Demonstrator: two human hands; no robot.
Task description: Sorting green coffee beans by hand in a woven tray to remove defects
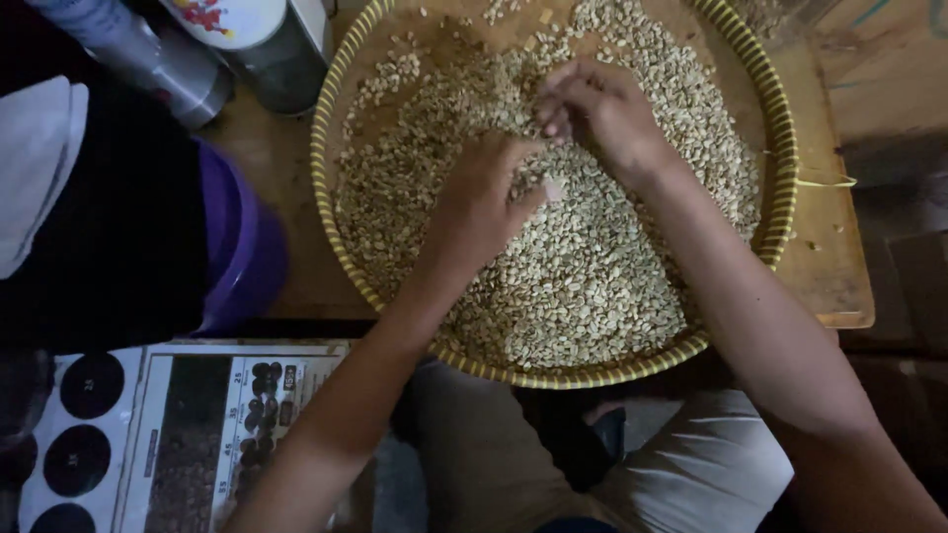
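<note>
From the head camera, a round woven tray (pixel 780 188) with a yellow striped rim sits on a wooden table (pixel 839 266) and is filled with pale beans (pixel 592 286). The left hand (pixel 481 202) lies palm down in the middle of the heap, fingers loosely curled into the beans. The right hand (pixel 599 109) is just above it toward the far side, its fingertips drawn together as if pinching a bean or two, though what they grip is too small to tell. The two hands nearly touch. Bare tray floor shows at the far left and far right, where the beans thin out. The near rim overhangs the table edge above the person's lap. The right rim comes close to the table's right edge, leaving only a narrow strip of wood. To the left, a purple tub (pixel 242 247) stands just beside the rim, with two cans (pixel 197 59) beyond it. A printed chart (pixel 197 434) lies lower left.
</note>
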